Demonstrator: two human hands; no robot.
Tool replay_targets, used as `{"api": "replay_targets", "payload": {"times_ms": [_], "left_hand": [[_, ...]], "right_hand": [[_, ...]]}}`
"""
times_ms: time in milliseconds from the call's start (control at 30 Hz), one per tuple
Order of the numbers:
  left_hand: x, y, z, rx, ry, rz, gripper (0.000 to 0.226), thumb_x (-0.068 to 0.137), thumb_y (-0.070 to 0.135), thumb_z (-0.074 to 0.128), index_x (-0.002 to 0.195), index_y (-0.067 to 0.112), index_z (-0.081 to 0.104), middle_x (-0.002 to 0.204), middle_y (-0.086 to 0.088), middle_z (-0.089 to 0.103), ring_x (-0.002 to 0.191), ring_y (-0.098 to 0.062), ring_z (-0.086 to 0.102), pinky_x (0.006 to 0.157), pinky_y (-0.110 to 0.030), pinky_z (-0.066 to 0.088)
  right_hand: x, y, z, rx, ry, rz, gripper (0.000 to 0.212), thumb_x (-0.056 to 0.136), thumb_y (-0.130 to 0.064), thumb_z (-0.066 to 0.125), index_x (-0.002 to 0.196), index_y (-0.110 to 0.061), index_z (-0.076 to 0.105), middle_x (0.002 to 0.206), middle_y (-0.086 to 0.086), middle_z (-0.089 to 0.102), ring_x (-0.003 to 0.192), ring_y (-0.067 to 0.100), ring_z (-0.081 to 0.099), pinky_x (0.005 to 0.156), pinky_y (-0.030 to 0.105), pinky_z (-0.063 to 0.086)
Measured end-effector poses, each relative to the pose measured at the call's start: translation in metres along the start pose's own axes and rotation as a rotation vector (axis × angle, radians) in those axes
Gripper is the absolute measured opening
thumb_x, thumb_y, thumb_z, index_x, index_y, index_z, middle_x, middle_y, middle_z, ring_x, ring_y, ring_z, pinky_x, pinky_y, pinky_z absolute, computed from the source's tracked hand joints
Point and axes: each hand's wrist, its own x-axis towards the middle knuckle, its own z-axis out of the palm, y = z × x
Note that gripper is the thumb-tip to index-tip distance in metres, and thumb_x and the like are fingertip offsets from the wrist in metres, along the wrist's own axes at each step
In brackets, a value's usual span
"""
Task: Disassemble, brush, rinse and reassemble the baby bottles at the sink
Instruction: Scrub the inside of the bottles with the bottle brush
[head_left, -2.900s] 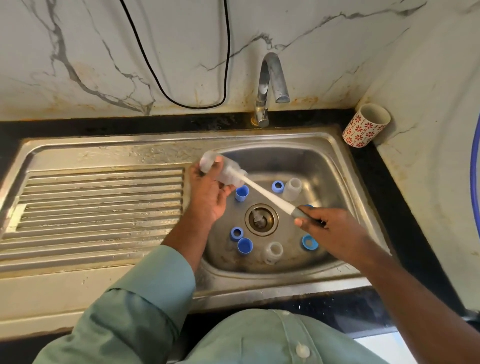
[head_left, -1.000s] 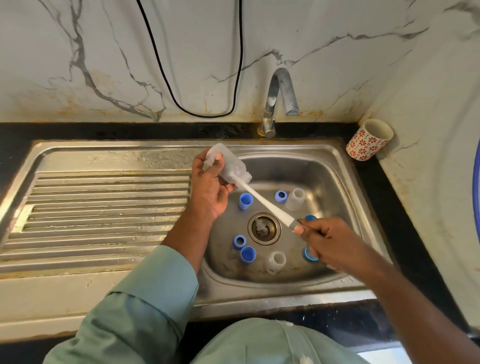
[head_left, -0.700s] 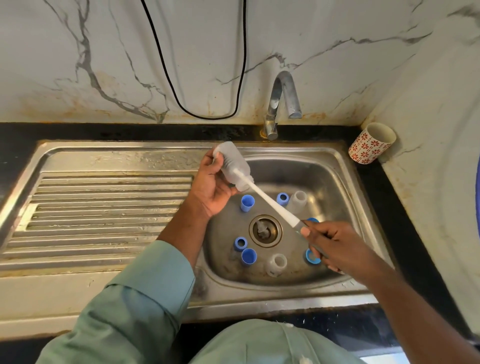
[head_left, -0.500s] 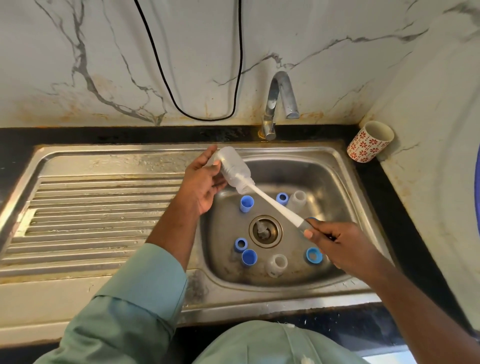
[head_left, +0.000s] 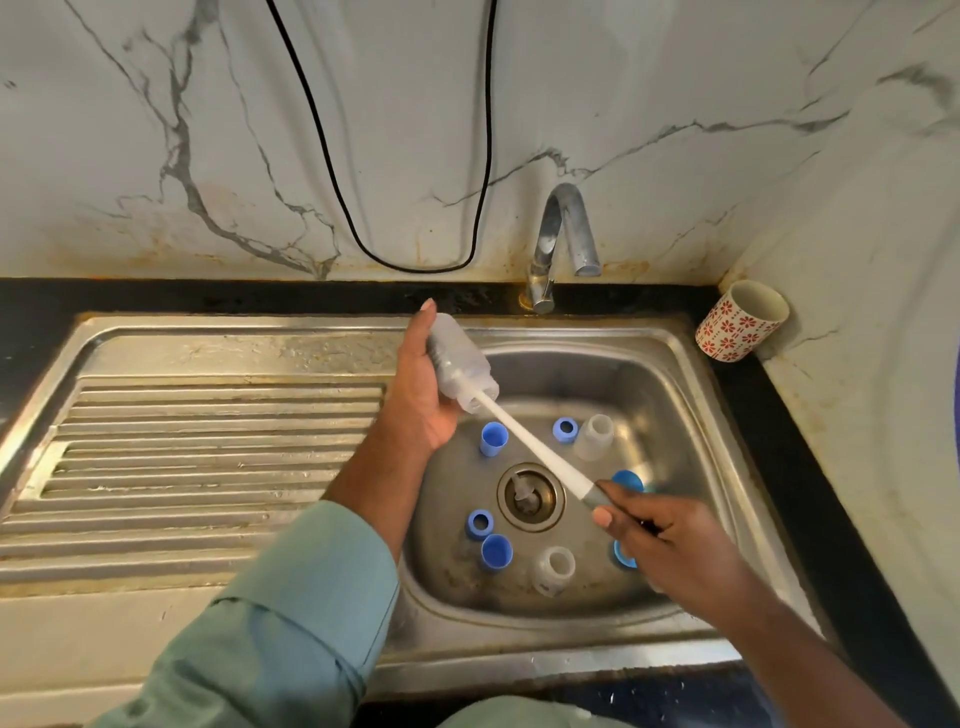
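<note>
My left hand (head_left: 420, 395) grips a clear baby bottle (head_left: 460, 364) tilted over the sink basin (head_left: 670, 395), mouth pointing down to the right. My right hand (head_left: 670, 551) holds the grey grip of a white bottle brush (head_left: 535, 452); its head is inside the bottle. On the basin floor lie several blue caps and rings, such as a blue cap (head_left: 492, 439) and a blue ring (head_left: 565, 429), plus two clear bottle parts (head_left: 595, 435) (head_left: 555, 569) around the drain (head_left: 530, 498).
A steel tap (head_left: 563, 234), with no water running, stands behind the basin. The ribbed draining board (head_left: 208, 457) lies to the left. A red-patterned cup (head_left: 740, 322) sits on the black counter at the back right. A black cable (head_left: 332, 171) hangs on the marble wall.
My left hand has turned the bottle more upright and shifted its grip, fingers now along the bottle's far side. The brush stays inside while my right hand works the handle slightly lower.
</note>
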Motion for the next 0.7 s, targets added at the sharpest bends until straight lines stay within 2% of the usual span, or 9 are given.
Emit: {"api": "replay_targets", "payload": {"times_ms": [100,167,233,300,367,433,500,600,700], "left_hand": [[0.002,-0.001,-0.002,0.186,0.222,0.126,0.088,0.066,0.076,0.069,0.128,0.017,0.045,0.113,-0.008,0.061,0.1,-0.025,0.064,0.086,-0.043,0.056],[0.0,-0.002,-0.007,0.189,0.288,0.216,0.069,0.083,0.059,0.069,0.131,0.019,0.04,0.118,-0.009,0.059,0.107,-0.027,0.063,0.09,-0.045,0.056],[-0.003,0.0,-0.007,0.136,0.278,0.199,0.042,0.096,0.043,0.06,0.126,0.019,0.044,0.117,-0.009,0.059,0.109,-0.029,0.061,0.083,-0.045,0.058],[-0.006,0.006,-0.008,0.088,0.247,0.103,0.029,0.103,0.032,0.051,0.127,0.018,0.048,0.124,-0.013,0.057,0.112,-0.032,0.059,0.077,-0.047,0.057],[-0.008,0.013,-0.007,0.038,0.207,-0.014,0.031,0.103,0.031,0.05,0.13,0.015,0.05,0.128,-0.017,0.056,0.109,-0.034,0.059,0.076,-0.052,0.055],[-0.013,0.018,-0.005,0.041,0.173,-0.074,0.04,0.099,0.042,0.055,0.128,0.015,0.05,0.122,-0.018,0.058,0.103,-0.036,0.061,0.073,-0.056,0.055],[-0.016,0.021,-0.003,0.14,0.197,-0.064,0.05,0.09,0.054,0.063,0.123,0.018,0.051,0.11,-0.014,0.06,0.099,-0.037,0.063,0.071,-0.055,0.058],[-0.015,0.022,-0.005,0.295,0.256,0.019,0.04,0.082,0.043,0.076,0.108,0.02,0.055,0.108,-0.01,0.061,0.1,-0.037,0.065,0.06,-0.048,0.061],[-0.014,0.021,-0.012,0.286,0.216,0.04,0.04,0.085,0.036,0.075,0.116,0.017,0.057,0.118,-0.012,0.063,0.103,-0.036,0.066,0.067,-0.052,0.061]], "right_hand": [[0.0,-0.001,0.001,-0.047,-0.004,-0.014,0.039,0.088,-0.026,0.064,0.081,-0.064,0.066,0.059,0.002,0.052,0.05,0.013,0.043,0.044,0.026,0.04],[0.002,-0.001,0.0,-0.125,0.02,-0.009,0.03,0.089,-0.026,0.065,0.085,-0.055,0.067,0.06,0.01,0.055,0.051,0.012,0.046,0.049,0.034,0.046],[0.008,-0.001,0.001,-0.221,0.04,0.008,0.02,0.091,-0.028,0.064,0.103,-0.043,0.068,0.066,0.01,0.06,0.052,0.013,0.051,0.057,0.037,0.05],[0.014,-0.002,0.001,-0.344,0.02,0.023,0.022,0.093,-0.033,0.061,0.114,-0.034,0.067,0.067,0.005,0.062,0.058,0.017,0.058,0.062,0.036,0.053],[0.018,-0.002,0.0,-0.429,-0.008,0.041,0.024,0.093,-0.038,0.059,0.114,-0.03,0.067,0.071,0.001,0.063,0.066,0.018,0.062,0.066,0.036,0.056],[0.02,-0.004,-0.001,-0.392,-0.022,0.109,0.028,0.089,-0.039,0.065,0.115,-0.029,0.065,0.079,-0.002,0.065,0.073,0.016,0.063,0.073,0.035,0.057],[0.02,-0.004,0.001,-0.333,-0.02,0.153,0.039,0.081,-0.036,0.076,0.118,-0.03,0.064,0.089,-0.005,0.064,0.082,0.012,0.063,0.081,0.032,0.055],[0.018,0.002,0.005,-0.345,0.023,0.087,0.055,0.079,-0.029,0.078,0.129,-0.028,0.058,0.096,-0.014,0.057,0.089,0.008,0.06,0.087,0.028,0.053],[0.013,0.004,0.007,-0.349,0.074,0.036,0.069,0.081,-0.029,0.077,0.136,-0.049,0.041,0.097,-0.017,0.053,0.09,0.007,0.059,0.088,0.028,0.053]]}}
